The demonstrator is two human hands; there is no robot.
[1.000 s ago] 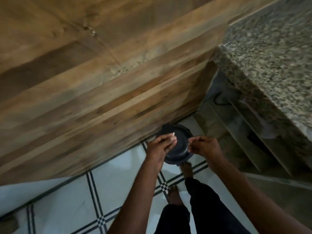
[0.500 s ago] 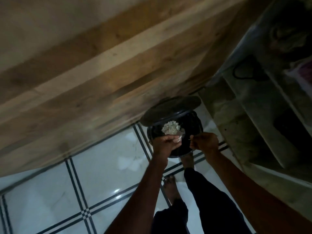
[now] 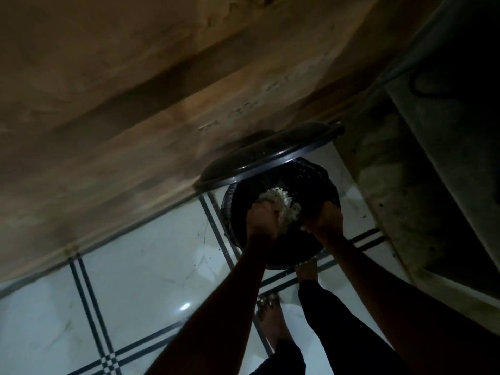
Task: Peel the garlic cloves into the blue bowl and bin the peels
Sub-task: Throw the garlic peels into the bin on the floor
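Note:
A black round bin [image 3: 328,190] stands on the tiled floor with its lid [image 3: 270,155] tipped up against the wooden panel. A pale heap of scraps [image 3: 286,203] lies inside it. My left hand [image 3: 262,221] hangs over the bin's mouth, fingers bunched downward, with pale garlic peels at their tips beside the heap. My right hand [image 3: 323,217] is over the bin's right half with its fingers curled down. The dim light hides whether it holds anything. The blue bowl and the garlic cloves are out of view.
A wooden panel [image 3: 162,117] rises behind the bin. A stone shelf unit [image 3: 405,185] stands to the right with a dark cable on it. White floor tiles [image 3: 148,266] with dark lines spread to the left. My bare feet [image 3: 270,318] stand just in front of the bin.
The bin's lid has swung up and open. Both hands have dropped from above the lid to the bin's mouth, and the camera has leaned closer and lower.

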